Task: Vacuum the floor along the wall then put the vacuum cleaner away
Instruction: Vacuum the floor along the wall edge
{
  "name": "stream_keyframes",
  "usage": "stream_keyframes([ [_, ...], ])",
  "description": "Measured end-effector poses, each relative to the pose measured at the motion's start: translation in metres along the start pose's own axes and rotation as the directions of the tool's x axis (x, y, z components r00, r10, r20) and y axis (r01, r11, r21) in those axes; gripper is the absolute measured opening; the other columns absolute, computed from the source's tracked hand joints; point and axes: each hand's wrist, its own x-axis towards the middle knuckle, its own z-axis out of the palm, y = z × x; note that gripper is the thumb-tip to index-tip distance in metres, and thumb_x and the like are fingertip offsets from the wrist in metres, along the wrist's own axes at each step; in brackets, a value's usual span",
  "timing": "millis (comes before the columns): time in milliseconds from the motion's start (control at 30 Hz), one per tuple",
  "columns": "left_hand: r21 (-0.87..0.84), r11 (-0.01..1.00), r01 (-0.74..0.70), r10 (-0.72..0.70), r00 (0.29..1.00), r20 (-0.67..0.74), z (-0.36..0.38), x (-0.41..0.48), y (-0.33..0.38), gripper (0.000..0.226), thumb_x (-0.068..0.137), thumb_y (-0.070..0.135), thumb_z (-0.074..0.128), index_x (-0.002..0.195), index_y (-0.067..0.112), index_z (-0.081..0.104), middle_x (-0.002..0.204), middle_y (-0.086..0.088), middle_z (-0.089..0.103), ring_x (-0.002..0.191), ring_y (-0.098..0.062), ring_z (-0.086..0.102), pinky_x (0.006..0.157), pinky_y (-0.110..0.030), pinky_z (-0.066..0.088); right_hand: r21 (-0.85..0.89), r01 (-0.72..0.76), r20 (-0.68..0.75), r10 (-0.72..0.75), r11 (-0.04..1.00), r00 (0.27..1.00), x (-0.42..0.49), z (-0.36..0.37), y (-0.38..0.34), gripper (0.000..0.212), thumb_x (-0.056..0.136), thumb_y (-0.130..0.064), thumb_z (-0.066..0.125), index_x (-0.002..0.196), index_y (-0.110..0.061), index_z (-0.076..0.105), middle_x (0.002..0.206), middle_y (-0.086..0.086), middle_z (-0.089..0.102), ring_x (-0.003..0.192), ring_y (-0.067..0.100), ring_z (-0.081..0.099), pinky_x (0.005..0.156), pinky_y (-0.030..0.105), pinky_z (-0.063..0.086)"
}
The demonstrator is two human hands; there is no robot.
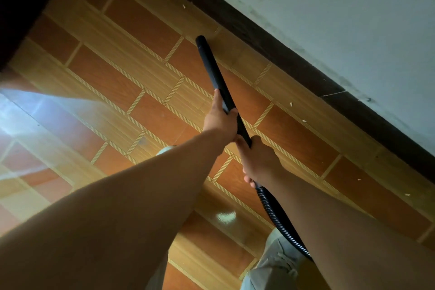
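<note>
A black vacuum wand (210, 67) slants across the orange and tan tiled floor (131, 70), its open tip close to the dark baseboard (263, 40) under the pale wall (329, 7). My left hand (220, 120) grips the wand halfway along. My right hand (259, 160) holds its lower end, where the black ribbed hose (280, 219) starts and runs down past my leg. The vacuum body is out of view.
Small white crumbs (304, 121) lie scattered on the tiles beside the baseboard. A dark door frame or furniture edge (21, 7) stands at the far left. Bright light glares on the floor (35, 113) at the left. My light trousers (273, 263) show at the bottom.
</note>
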Motion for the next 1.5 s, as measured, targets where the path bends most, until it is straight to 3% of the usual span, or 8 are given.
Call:
stream_keyframes([
  [100,-0.006,1.000,0.000,0.001,1.000,0.023,-0.009,0.009,0.004,0.075,0.103,0.020,0.051,0.155,0.051,0.006,0.107,-0.005,0.067,0.079,-0.022,0.072,0.050,-0.034,0.061,-0.014,0.004,0.000,-0.004,1.000,1.000,0.004,-0.001,-0.009,0.049,0.101,-0.062,0.037,0.109,-0.015,0.050,0.085,0.011,0.067,0.068,0.030,0.070,0.065,0.045,0.060],
  [267,0.006,1.000,0.025,-0.025,0.997,0.076,-0.016,0.015,0.014,0.078,0.102,0.019,0.051,0.154,0.053,0.004,0.110,-0.008,0.065,0.078,-0.027,0.073,0.052,-0.045,0.062,0.074,0.041,-0.026,-0.039,0.996,0.999,0.016,-0.003,-0.032,0.048,0.103,-0.056,0.040,0.113,-0.011,0.053,0.083,0.009,0.068,0.061,0.024,0.066,0.053,0.039,0.054],
  [567,-0.030,0.999,0.029,-0.026,0.995,0.098,-0.028,0.023,0.012,0.084,0.100,0.014,0.058,0.153,0.053,0.006,0.118,-0.010,0.063,0.083,-0.027,0.072,0.057,-0.050,0.062,-0.069,0.036,-0.110,-0.043,0.997,0.993,0.019,0.010,-0.036,0.055,0.103,-0.062,0.032,0.106,-0.010,0.052,0.075,0.005,0.062,0.053,0.019,0.056,0.044,0.026,0.033],
  [733,-0.058,0.997,0.043,-0.035,0.990,0.134,-0.029,0.030,0.017,0.086,0.101,0.015,0.057,0.151,0.058,0.003,0.111,-0.006,0.063,0.079,-0.024,0.073,0.056,-0.048,0.062,-0.098,0.024,-0.132,-0.037,0.995,0.991,0.026,0.006,-0.043,0.055,0.103,-0.062,0.030,0.106,-0.011,0.050,0.073,0.003,0.061,0.052,0.017,0.056,0.043,0.026,0.032],
  [867,0.001,1.000,0.008,-0.008,0.990,0.140,-0.036,0.040,0.031,0.082,0.101,0.017,0.056,0.154,0.053,0.004,0.124,-0.004,0.061,0.077,-0.023,0.073,0.055,-0.044,0.063,-0.105,0.003,-0.148,-0.019,0.994,0.989,0.036,-0.003,-0.055,0.057,0.102,-0.065,0.030,0.107,-0.011,0.050,0.078,0.004,0.061,0.060,0.020,0.061,0.046,0.029,0.037],
  [1100,0.057,0.998,-0.003,-0.005,0.990,0.138,-0.055,0.046,0.034,0.077,0.101,0.021,0.054,0.155,0.047,0.006,0.107,0.000,0.069,0.076,-0.023,0.074,0.057,-0.045,0.063,-0.249,0.053,-0.116,-0.084,0.967,0.990,0.037,-0.002,-0.066,0.060,0.104,-0.061,0.028,0.116,-0.008,0.052,0.076,0.001,0.056,0.056,0.017,0.057,0.044,0.029,0.038],
  [1233,0.084,0.996,-0.009,-0.001,0.993,0.120,-0.066,0.055,0.036,0.076,0.102,0.025,0.052,0.156,0.046,0.004,0.098,0.005,0.070,0.075,-0.023,0.075,0.060,-0.048,0.063,-0.227,0.045,-0.153,-0.082,0.973,0.985,0.048,0.000,-0.086,0.056,0.103,-0.064,0.030,0.107,-0.011,0.049,0.078,0.002,0.058,0.063,0.020,0.061,0.051,0.034,0.045],
  [1500,0.093,0.994,-0.057,0.046,0.992,0.121,-0.074,0.072,0.059,0.077,0.103,0.021,0.052,0.156,0.047,0.002,0.120,-0.002,0.069,0.074,-0.023,0.075,0.058,-0.045,0.063,-0.178,0.031,-0.123,-0.053,0.984,0.991,0.070,-0.005,-0.106,0.060,0.101,-0.066,0.028,0.106,-0.011,0.050,0.081,0.005,0.059,0.064,0.020,0.061,0.048,0.030,0.039],
])
